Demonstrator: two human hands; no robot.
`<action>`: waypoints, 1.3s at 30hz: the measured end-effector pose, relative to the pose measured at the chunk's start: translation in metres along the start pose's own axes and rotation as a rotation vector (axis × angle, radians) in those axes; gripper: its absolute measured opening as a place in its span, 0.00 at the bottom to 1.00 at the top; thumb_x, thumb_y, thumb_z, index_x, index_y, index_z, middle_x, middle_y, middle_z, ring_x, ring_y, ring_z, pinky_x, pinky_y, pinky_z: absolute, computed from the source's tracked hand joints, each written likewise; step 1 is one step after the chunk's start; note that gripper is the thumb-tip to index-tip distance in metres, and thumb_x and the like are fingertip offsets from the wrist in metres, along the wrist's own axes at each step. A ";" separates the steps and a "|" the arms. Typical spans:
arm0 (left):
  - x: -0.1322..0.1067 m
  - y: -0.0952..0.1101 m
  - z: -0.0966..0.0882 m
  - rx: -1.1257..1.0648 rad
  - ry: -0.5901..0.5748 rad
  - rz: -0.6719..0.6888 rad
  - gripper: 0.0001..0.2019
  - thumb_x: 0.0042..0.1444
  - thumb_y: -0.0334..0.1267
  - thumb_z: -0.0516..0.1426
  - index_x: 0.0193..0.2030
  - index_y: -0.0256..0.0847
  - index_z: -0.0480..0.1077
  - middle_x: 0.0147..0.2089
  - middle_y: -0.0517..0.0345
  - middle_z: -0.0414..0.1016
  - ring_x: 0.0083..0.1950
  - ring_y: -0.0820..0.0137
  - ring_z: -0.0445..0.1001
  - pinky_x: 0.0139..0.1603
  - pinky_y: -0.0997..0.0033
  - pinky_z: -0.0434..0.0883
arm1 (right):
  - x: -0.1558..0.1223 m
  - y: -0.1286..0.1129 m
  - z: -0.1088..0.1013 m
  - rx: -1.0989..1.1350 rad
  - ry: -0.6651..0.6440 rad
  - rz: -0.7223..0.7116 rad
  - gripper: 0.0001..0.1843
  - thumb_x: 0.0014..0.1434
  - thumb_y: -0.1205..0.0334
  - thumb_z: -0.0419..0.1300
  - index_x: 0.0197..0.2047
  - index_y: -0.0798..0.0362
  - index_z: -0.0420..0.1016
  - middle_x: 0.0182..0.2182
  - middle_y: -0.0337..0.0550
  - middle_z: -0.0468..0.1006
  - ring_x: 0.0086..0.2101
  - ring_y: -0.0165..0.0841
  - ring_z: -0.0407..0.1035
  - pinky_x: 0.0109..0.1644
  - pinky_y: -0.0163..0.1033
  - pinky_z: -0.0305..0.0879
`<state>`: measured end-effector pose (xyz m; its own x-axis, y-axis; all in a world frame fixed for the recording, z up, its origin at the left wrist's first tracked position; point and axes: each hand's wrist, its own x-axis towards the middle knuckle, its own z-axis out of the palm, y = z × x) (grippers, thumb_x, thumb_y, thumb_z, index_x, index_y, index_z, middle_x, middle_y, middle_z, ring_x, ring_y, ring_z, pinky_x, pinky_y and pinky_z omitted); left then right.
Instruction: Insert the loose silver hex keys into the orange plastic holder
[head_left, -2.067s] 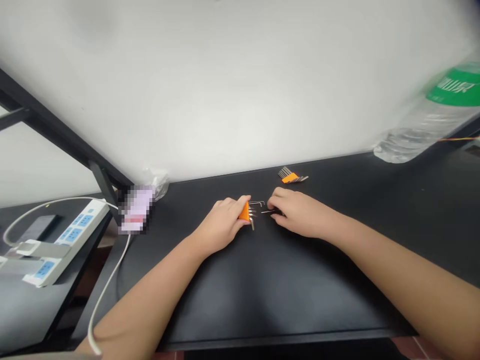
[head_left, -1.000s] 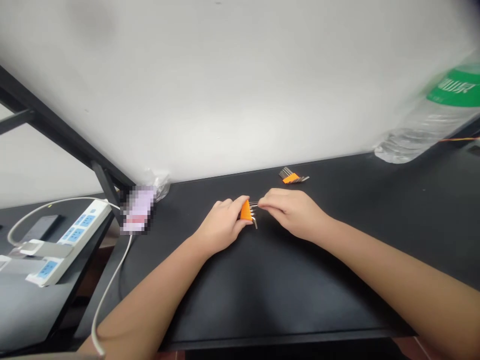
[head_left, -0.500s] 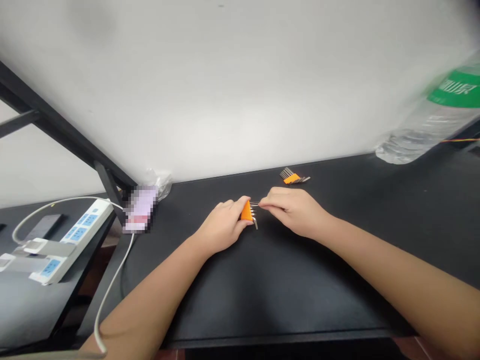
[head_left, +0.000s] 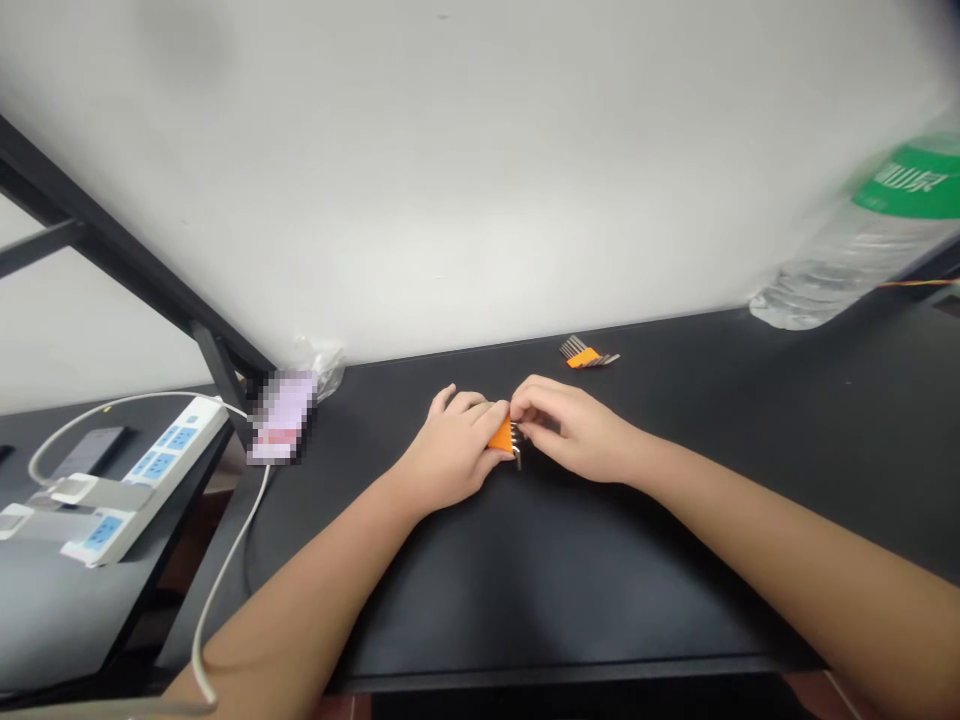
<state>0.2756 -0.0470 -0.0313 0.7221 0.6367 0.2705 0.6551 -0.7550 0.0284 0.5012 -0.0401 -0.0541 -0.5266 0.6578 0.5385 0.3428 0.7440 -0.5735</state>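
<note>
My left hand (head_left: 455, 450) is closed around an orange hex key holder (head_left: 501, 436) just above the black table. Several metal hex keys (head_left: 517, 452) stick out of the holder's right side, and the lowest one shows its bent end. My right hand (head_left: 574, 425) is closed in a pinch at the upper keys, its fingertips right by the holder's edge. Those fingers partly hide the keys, but a hex key appears to be in their grip. Farther back lies a second orange holder with hex keys (head_left: 583, 356), touched by neither hand.
A large clear bottle with a green label (head_left: 847, 245) stands at the back right by the wall. To the left are a blurred-out phone-like item (head_left: 285, 415), a white power strip (head_left: 157, 480) and a white cable (head_left: 225, 590) crossing near my left forearm.
My right hand's fingertips have moved in close to the orange holder, and the exposed key lengths look shorter. The holder has shifted slightly to the right and down in my left hand.
</note>
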 end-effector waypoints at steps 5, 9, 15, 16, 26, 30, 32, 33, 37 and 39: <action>-0.002 -0.004 0.001 -0.025 -0.034 -0.030 0.16 0.69 0.43 0.55 0.61 0.42 0.63 0.48 0.51 0.75 0.52 0.58 0.73 0.67 0.46 0.60 | 0.000 0.017 0.001 0.110 0.021 0.098 0.07 0.65 0.68 0.57 0.46 0.50 0.71 0.42 0.43 0.75 0.39 0.34 0.73 0.44 0.42 0.73; -0.003 -0.007 0.002 -0.025 -0.043 -0.063 0.21 0.71 0.45 0.53 0.66 0.41 0.58 0.52 0.49 0.76 0.52 0.58 0.73 0.61 0.51 0.65 | 0.001 0.043 0.000 -0.266 0.026 0.071 0.09 0.66 0.65 0.58 0.48 0.51 0.76 0.46 0.48 0.74 0.41 0.38 0.72 0.48 0.47 0.71; -0.004 -0.011 0.004 0.000 -0.051 -0.073 0.23 0.71 0.45 0.53 0.68 0.40 0.57 0.54 0.49 0.76 0.53 0.58 0.73 0.60 0.53 0.65 | 0.003 0.043 -0.002 -0.607 -0.122 0.065 0.09 0.65 0.70 0.55 0.37 0.53 0.76 0.38 0.48 0.75 0.40 0.38 0.72 0.46 0.42 0.67; -0.004 -0.011 0.004 0.003 -0.051 -0.075 0.23 0.71 0.45 0.53 0.68 0.40 0.57 0.53 0.49 0.76 0.52 0.59 0.73 0.60 0.54 0.65 | 0.003 0.038 -0.002 -0.660 -0.143 0.098 0.09 0.64 0.71 0.55 0.35 0.54 0.75 0.37 0.48 0.74 0.39 0.37 0.72 0.44 0.41 0.66; -0.005 -0.012 0.007 -0.004 -0.042 -0.080 0.22 0.70 0.44 0.55 0.67 0.41 0.58 0.51 0.51 0.76 0.51 0.59 0.73 0.59 0.56 0.65 | -0.001 0.025 -0.008 -0.752 -0.120 0.367 0.07 0.58 0.68 0.56 0.28 0.52 0.64 0.32 0.43 0.74 0.28 0.32 0.67 0.30 0.39 0.53; -0.005 -0.013 0.007 -0.022 -0.036 -0.078 0.22 0.70 0.45 0.55 0.67 0.41 0.59 0.53 0.50 0.76 0.52 0.59 0.73 0.59 0.55 0.65 | -0.001 0.026 -0.013 -0.550 -0.025 0.407 0.07 0.55 0.65 0.58 0.27 0.51 0.62 0.28 0.39 0.74 0.28 0.32 0.68 0.31 0.37 0.57; -0.005 -0.013 0.007 -0.030 -0.042 -0.082 0.22 0.70 0.45 0.55 0.67 0.42 0.59 0.54 0.49 0.76 0.52 0.59 0.73 0.59 0.55 0.65 | -0.001 0.027 -0.014 -0.429 -0.002 0.427 0.07 0.53 0.64 0.59 0.27 0.50 0.63 0.26 0.36 0.73 0.27 0.32 0.67 0.31 0.37 0.58; -0.005 -0.013 0.007 -0.035 -0.045 -0.086 0.22 0.70 0.45 0.55 0.67 0.42 0.59 0.53 0.49 0.76 0.52 0.59 0.73 0.59 0.55 0.66 | -0.001 0.027 -0.015 -0.375 0.009 0.436 0.06 0.53 0.64 0.59 0.28 0.50 0.64 0.25 0.35 0.73 0.27 0.32 0.67 0.31 0.37 0.59; -0.005 -0.014 0.006 -0.050 -0.043 -0.094 0.22 0.70 0.45 0.55 0.67 0.42 0.59 0.53 0.50 0.76 0.52 0.58 0.74 0.59 0.55 0.66 | -0.002 0.029 -0.016 -0.149 0.043 0.440 0.03 0.53 0.63 0.60 0.31 0.49 0.68 0.26 0.35 0.75 0.28 0.31 0.69 0.32 0.37 0.63; -0.005 -0.014 0.006 -0.056 -0.042 -0.095 0.22 0.70 0.45 0.55 0.67 0.42 0.59 0.53 0.50 0.76 0.52 0.59 0.74 0.59 0.55 0.66 | -0.003 0.031 -0.016 -0.001 0.043 0.463 0.05 0.54 0.63 0.61 0.36 0.49 0.72 0.28 0.35 0.77 0.29 0.32 0.71 0.33 0.37 0.66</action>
<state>0.2646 -0.0385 -0.0389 0.6664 0.7113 0.2236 0.7087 -0.6974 0.1065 0.5261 -0.0173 -0.0632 -0.2857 0.9249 0.2510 0.5352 0.3712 -0.7588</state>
